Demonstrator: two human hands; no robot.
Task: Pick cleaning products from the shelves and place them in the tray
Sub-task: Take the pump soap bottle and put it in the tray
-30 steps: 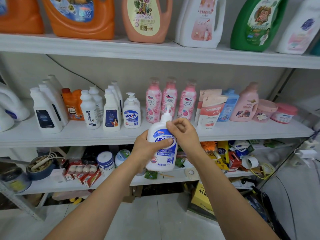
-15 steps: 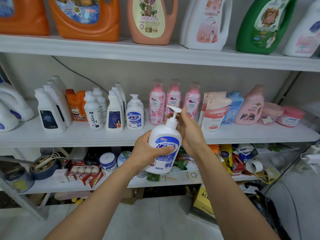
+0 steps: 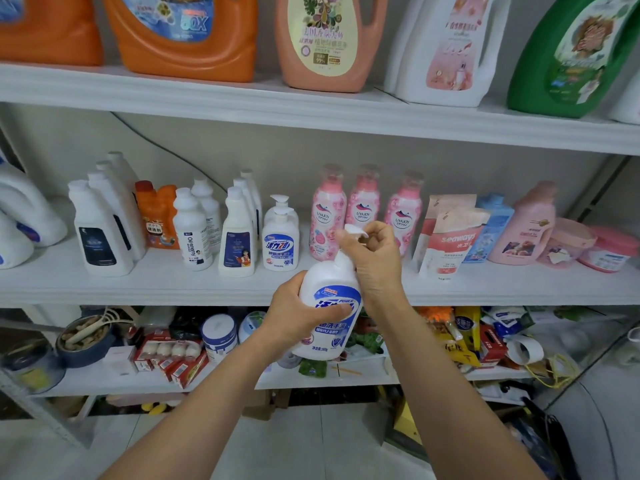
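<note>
1. On the far left of the middle shelf [image 3: 166,289] stand big white jugs [image 3: 24,220], then tall white bottles [image 3: 100,230] with dark labels.
2. Next come an orange bottle [image 3: 156,216], and a small white bottle [image 3: 192,230] that reads "Oil enemy".
3. A white pump bottle [image 3: 280,237] with blue writing stands on the shelf, with another just behind it.
4. The left hand [image 3: 298,313] is wrapped tight around the body of the soap bottle [image 3: 329,320]. The thumb lies across the blue label.
5. The soap bottle is held up in the air in front of the middle shelf, tilted a little. It touches no shelf. Its label says "POWER" and has Chinese writing.
6. The right hand [image 3: 374,261] is closed around the pump top [image 3: 356,232] and the neck of the soap bottle.
7. Behind the hands stand three pink bottles [image 3: 363,206] that read "UYAJOY". The hands hide part of them.
8. To the right is a pouch [image 3: 450,240] that reads "seaways", then a blue bottle [image 3: 495,223], a pink bottle [image 3: 526,230] and two pink tubs [image 3: 602,247].
9. The top shelf [image 3: 311,109] has big jugs: orange [image 3: 187,32] with "50X", peach [image 3: 329,39], white [image 3: 446,46] and green [image 3: 568,53].
10. The bottom shelf [image 3: 363,372] is messy. A bowl [image 3: 83,337] on the left holds what looks like peanuts. There are red boxes [image 3: 169,358], a white can [image 3: 218,334] and yellow packs [image 3: 457,337].
</note>
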